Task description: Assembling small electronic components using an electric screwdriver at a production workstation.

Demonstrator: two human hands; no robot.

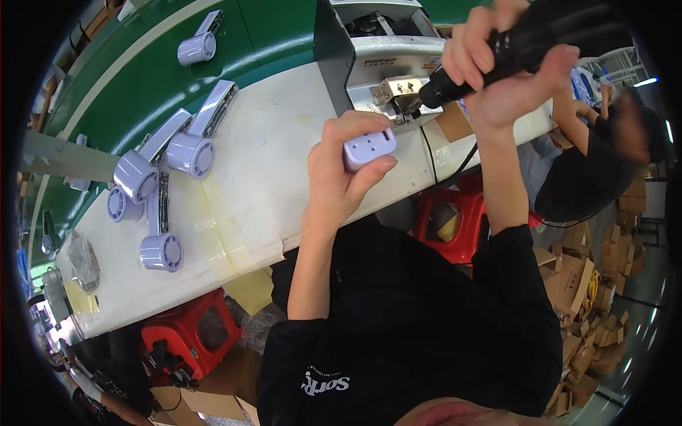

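My left hand [334, 167] is closed around a lavender plastic housing [369, 149], whose end face with small holes is turned up; it looks like the lavender fans on the table, though most of it is hidden by my fingers. My right hand [508, 92] grips a black power screwdriver [442, 89], tilted with its nose pointing down to the left. That nose is close to the metal outlet of a screw feeder [394, 53] at the table's far side. Whether the bit touches a screw there, I cannot tell.
Several lavender handheld fans [190, 155] lie on the left of the white table [277, 135] and on the green surface [263, 32] behind it. A clear plastic bag [84, 263] is at far left. Red stools [458, 234] stand below; another person [597, 170] sits at right, near cardboard boxes [568, 284].
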